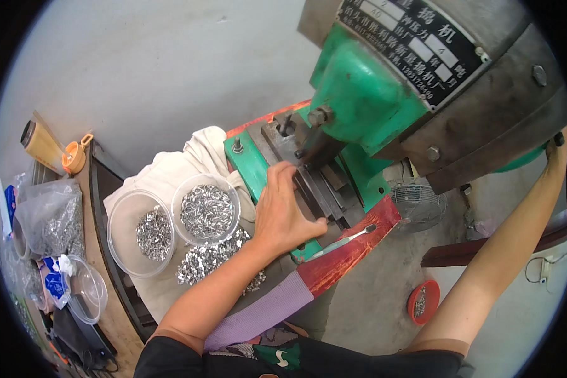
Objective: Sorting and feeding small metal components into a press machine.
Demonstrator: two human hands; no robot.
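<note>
Head view shows the left hand [282,214] lying flat on the green bed [253,169] of a punch press [384,88], fingers together and stretched toward the dark steel die block [315,189] under the ram; whether the fingertips pinch a small piece there cannot be told. Just beside that hand, at the bed's front edge, a thin metal rod [346,240] lies slanted across the red-painted rim [349,252]. Left of the bed, on a cream cloth [189,157], stand two clear round plastic tubs [140,233], both holding small shiny metal pieces [206,211], and a loose heap of the same pieces [208,261] lies on the cloth at the near edge, touching the forearm. The right hand [555,148] reaches up at the far right behind the press's grey flywheel guard [485,126]; its fingers are mostly hidden, so their grip cannot be told. On the floor below sits a small red dish [423,302] with a few metal bits, and a wire fan guard [417,205] stands near the press's base.
</note>
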